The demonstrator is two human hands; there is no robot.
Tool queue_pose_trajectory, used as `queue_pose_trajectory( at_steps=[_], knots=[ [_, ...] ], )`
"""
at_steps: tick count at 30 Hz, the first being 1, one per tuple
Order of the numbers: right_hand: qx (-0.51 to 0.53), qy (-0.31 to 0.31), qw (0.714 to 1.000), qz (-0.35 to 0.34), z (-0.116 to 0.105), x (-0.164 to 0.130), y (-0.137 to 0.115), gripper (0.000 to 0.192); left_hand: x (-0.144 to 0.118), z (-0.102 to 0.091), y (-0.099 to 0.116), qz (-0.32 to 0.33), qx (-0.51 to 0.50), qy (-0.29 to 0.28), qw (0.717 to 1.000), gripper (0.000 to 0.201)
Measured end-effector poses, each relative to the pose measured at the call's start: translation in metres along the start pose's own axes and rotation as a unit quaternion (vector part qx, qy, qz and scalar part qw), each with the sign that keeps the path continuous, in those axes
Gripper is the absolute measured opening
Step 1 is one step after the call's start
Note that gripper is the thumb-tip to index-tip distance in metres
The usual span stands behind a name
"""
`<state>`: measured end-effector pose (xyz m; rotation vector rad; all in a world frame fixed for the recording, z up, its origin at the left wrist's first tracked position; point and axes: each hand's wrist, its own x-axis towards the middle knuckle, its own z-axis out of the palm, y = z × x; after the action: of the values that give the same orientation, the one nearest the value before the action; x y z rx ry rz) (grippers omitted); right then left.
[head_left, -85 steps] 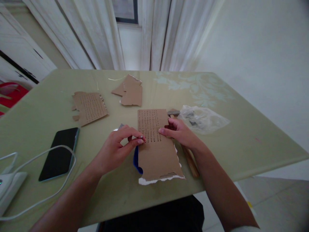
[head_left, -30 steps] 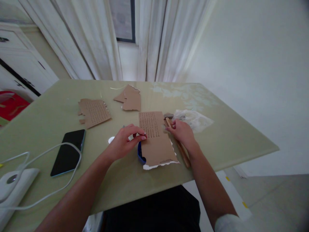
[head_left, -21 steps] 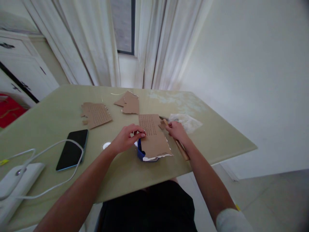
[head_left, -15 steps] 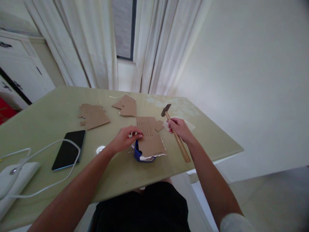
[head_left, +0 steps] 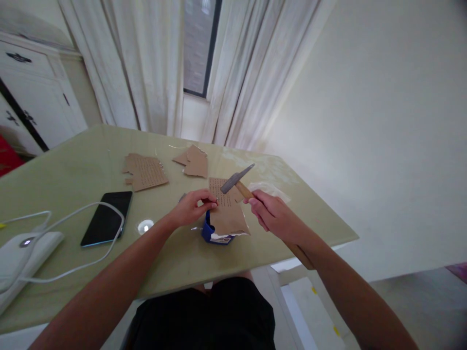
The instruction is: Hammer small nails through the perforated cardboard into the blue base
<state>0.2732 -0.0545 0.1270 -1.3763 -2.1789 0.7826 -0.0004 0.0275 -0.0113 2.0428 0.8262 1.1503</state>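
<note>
My right hand [head_left: 269, 210] is wrapped around the wooden handle of a hammer [head_left: 238, 179], whose metal head hovers above the cardboard near my left fingers. The fingers of my left hand [head_left: 195, 206] are pinched together over the left edge of a piece of cardboard [head_left: 229, 219]. Whatever they hold is too small to make out. Rows of small dark holes cover the far part of this cardboard. It lies on top of a blue object [head_left: 207, 232], mostly hidden beneath it.
Another holed cardboard piece [head_left: 149, 172] and torn cardboard scraps [head_left: 196, 163] lie farther back on the table [head_left: 175, 272]. A phone [head_left: 107, 218], a white cable [head_left: 69, 279], a white power strip [head_left: 27, 265] and a small round white item [head_left: 145, 226] sit left. Clear plastic [head_left: 272, 190] lies right.
My right hand has brought the hammer leftward, so its head is now over the cardboard beside my left fingers. The left hand stays pinched at the same spot. The view has shifted slightly.
</note>
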Motion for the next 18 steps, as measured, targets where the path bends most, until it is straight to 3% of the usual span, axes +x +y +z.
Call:
queue_pose_trajectory(
  at_steps=[3,8,11,16,18],
  knots=[
    [-0.092,0.0,0.995,-0.029,0.004,0.001,-0.013,0.03,0.0,0.0,0.0,0.005,-0.004,0.001,1.0,0.022],
    [-0.211,-0.018,0.976,-0.047,0.016,0.012,-0.009,0.024,0.001,0.001,-0.001,0.016,-0.01,0.001,1.0,0.019],
    [-0.196,-0.026,0.98,-0.034,0.013,0.014,-0.009,0.026,0.001,0.002,-0.002,0.02,-0.011,-0.001,1.0,0.017],
    [-0.172,0.019,0.984,-0.032,0.006,0.013,-0.015,0.026,0.001,0.001,-0.003,0.02,-0.009,-0.004,1.0,0.019],
    [-0.203,-0.005,0.978,-0.041,0.01,0.012,-0.013,0.025,0.001,0.0,-0.002,0.02,-0.007,-0.007,1.0,0.02]
  ],
)
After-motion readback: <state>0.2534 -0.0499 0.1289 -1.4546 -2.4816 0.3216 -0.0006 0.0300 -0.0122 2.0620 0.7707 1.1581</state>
